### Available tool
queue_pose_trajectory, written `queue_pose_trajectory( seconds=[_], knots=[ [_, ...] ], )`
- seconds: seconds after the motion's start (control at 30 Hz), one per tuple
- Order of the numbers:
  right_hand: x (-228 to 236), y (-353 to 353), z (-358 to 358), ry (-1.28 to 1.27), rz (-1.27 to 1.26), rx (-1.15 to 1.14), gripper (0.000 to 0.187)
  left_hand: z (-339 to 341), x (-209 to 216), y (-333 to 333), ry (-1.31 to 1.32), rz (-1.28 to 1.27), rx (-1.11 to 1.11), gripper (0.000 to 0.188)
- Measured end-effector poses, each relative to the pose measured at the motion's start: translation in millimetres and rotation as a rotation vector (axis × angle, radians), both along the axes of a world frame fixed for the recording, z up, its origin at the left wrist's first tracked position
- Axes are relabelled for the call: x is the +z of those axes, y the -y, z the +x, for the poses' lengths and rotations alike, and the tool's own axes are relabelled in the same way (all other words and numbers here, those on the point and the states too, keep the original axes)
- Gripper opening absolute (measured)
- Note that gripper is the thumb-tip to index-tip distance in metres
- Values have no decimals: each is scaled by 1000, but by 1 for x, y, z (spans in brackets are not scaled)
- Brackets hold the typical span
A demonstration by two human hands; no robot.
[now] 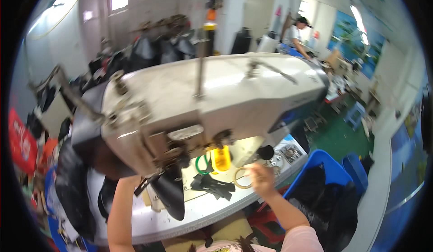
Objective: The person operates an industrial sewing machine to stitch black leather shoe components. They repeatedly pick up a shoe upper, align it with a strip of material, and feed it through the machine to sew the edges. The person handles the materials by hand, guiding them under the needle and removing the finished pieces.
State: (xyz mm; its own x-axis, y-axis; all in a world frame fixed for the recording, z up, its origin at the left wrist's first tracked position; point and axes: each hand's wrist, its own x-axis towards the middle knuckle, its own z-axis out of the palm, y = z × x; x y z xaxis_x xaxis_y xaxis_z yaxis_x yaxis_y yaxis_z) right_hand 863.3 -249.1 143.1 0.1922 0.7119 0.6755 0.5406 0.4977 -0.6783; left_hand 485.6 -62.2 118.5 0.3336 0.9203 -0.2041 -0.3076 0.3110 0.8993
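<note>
A large off-white sewing machine (216, 85) fills the middle of the view. My left forearm (121, 211) rises at the left; its hand is hidden behind the machine's head, near a black curved piece (169, 198) hanging under the needle end. My right hand (261, 179) is slightly blurred, its fingers curled at the right side of a tan tape roll (235, 181). Whatever lies within those fingers is too small to make out. Left of the roll, several black strips (212, 186) lie in a loose heap on the white table (198, 219).
Behind the strips are a yellow oval holder (221, 158) and a green ring (198, 164). A tray of small metal parts (291, 153) sits at the table's right end. Beside it stands a blue bin (322, 157) with black pieces. A person (295, 35) works farther back.
</note>
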Motion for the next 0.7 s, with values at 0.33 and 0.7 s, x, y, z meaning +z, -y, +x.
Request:
queue_pose_trajectory(
  seconds=[0.33,0.7],
  knots=[
    [-10,11,-113,-175,-524,801,36,17,22,132,-26,203,-128,55],
    [-19,30,-122,-258,-387,1096,35,12,18,205,-198,179,-22,41]
  ],
)
